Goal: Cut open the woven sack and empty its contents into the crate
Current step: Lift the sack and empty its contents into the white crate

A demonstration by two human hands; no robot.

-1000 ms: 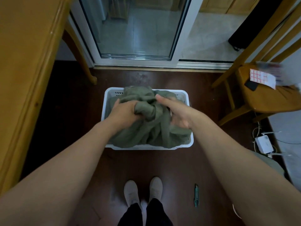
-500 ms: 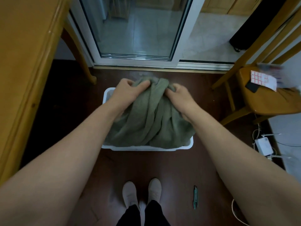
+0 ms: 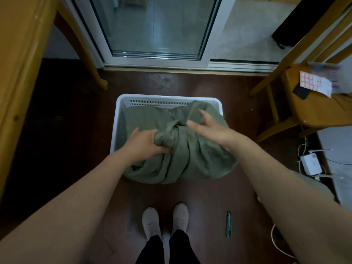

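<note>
The person is standing over the white crate (image 3: 119, 119) on the dark floor (image 3: 205, 204), both arms reaching down into it. A bundle of olive-green cloth (image 3: 192, 157) is filling most of the crate and spilling over its near rim, hanging down toward the floor on the side closest to the feet. The left hand (image 3: 145, 142) is bunching up a fold of that cloth, fingers curled tight around a thick wad near the middle of the pile. The right hand (image 3: 209, 128) is sitting higher and further back, fingers spread and loose, the thumb and forefinger only touching a raised ridge of fabric, not clamping it. The crate's slotted far wall is showing bare above the cloth. Whether this green material is the sack itself or what came out of it, I cannot tell from here.

Down by the right foot, well apart from the crate, a green utility knife (image 3: 228, 227) is lying on the floor, nobody touching it. The pale shoes (image 3: 165, 221) are planted side by side just behind the crate. A wooden chair (image 3: 312, 109) is standing off to the right with a sheet of red stickers (image 3: 314, 83) on its seat, and a wooden desk (image 3: 21, 60) is running along the left.
</note>
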